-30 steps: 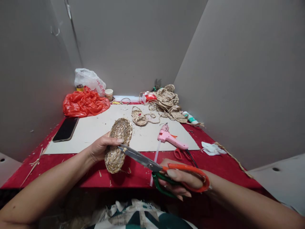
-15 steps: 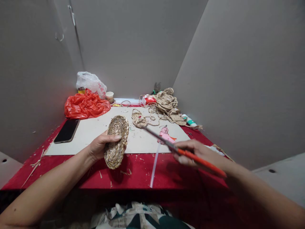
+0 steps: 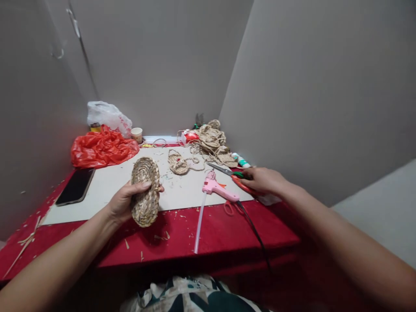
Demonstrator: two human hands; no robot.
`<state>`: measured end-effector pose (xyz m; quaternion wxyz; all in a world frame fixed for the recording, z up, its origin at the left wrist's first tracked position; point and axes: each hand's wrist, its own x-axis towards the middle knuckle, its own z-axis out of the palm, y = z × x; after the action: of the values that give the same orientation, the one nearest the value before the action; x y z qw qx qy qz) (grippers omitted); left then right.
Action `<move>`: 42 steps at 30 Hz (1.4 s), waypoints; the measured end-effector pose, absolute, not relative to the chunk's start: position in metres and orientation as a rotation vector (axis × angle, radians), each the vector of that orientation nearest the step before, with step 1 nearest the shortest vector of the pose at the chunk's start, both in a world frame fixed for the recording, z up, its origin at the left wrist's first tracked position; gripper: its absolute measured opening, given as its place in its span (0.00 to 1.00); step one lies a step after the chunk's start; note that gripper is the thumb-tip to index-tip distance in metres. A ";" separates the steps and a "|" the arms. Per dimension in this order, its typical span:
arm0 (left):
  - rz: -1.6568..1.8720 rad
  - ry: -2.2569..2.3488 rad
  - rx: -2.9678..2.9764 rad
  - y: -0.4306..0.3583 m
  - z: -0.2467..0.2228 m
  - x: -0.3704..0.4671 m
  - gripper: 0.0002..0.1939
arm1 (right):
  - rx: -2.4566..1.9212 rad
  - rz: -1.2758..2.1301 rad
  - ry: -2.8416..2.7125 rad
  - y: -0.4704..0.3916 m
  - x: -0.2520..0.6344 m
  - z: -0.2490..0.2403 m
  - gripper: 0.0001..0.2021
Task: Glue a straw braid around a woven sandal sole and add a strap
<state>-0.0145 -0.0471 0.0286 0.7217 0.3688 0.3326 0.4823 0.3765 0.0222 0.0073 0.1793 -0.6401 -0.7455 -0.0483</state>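
Note:
My left hand (image 3: 125, 201) grips an oval sole (image 3: 145, 190) of coiled, braided straw, thumb across its face, above the near edge of the board. Over on the right, my right hand (image 3: 264, 180) is closed around the handles of a pair of scissors (image 3: 227, 171), their blades pointing left above the board. One handle loop is orange and part of the other shows green; my fingertips are partly hidden. A pink glue gun (image 3: 214, 187) lies between my hands, a clear glue stick (image 3: 200, 221) projecting from it towards me. Beyond it rests a small woven slipper (image 3: 177, 161) with a red bead-like spot.
A pile of braided straw cord (image 3: 211, 138) sits at the back right by a red and white box (image 3: 189, 137). On the left are a red plastic bag (image 3: 102, 147), a phone (image 3: 75, 186) and a paper cup (image 3: 137, 134). A black cable (image 3: 256, 234) crosses the red cloth (image 3: 175, 242).
My right hand has moved the scissors right and down to the board's right edge, uncovering the glue gun. My left hand still holds the straw sole; the view has turned slightly right.

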 end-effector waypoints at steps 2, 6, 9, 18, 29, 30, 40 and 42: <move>1.066 0.734 0.835 -0.047 0.028 -0.013 0.12 | -1.758 -0.098 -2.116 0.014 0.357 0.014 0.08; 1.074 0.759 0.871 -0.047 0.027 -0.009 0.14 | -1.333 0.195 -2.036 -0.022 0.285 0.038 0.10; 1.079 0.788 0.898 -0.047 0.027 -0.007 0.16 | -0.979 0.755 -1.949 -0.046 0.230 0.050 0.10; 1.144 0.801 0.993 -0.049 0.028 -0.006 0.14 | -0.864 1.414 -1.547 -0.051 0.184 0.040 0.16; 1.201 0.804 1.018 -0.048 0.024 -0.005 0.13 | -0.861 1.388 -1.555 -0.054 0.174 0.044 0.14; 1.207 0.809 1.019 -0.048 0.024 -0.004 0.13 | -0.852 1.365 -1.587 -0.054 0.174 0.043 0.14; 1.188 0.847 0.973 -0.049 0.023 0.000 0.14 | -0.860 1.386 -1.770 -0.057 0.182 0.042 0.08; 1.201 0.859 0.975 -0.049 0.024 -0.001 0.15 | -0.869 1.379 -1.769 -0.058 0.185 0.044 0.06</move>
<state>-0.0011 -0.0492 0.0238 0.6335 0.4264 0.3756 0.5252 0.1851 -0.0575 0.0438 0.3596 -0.3372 -0.6862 0.5349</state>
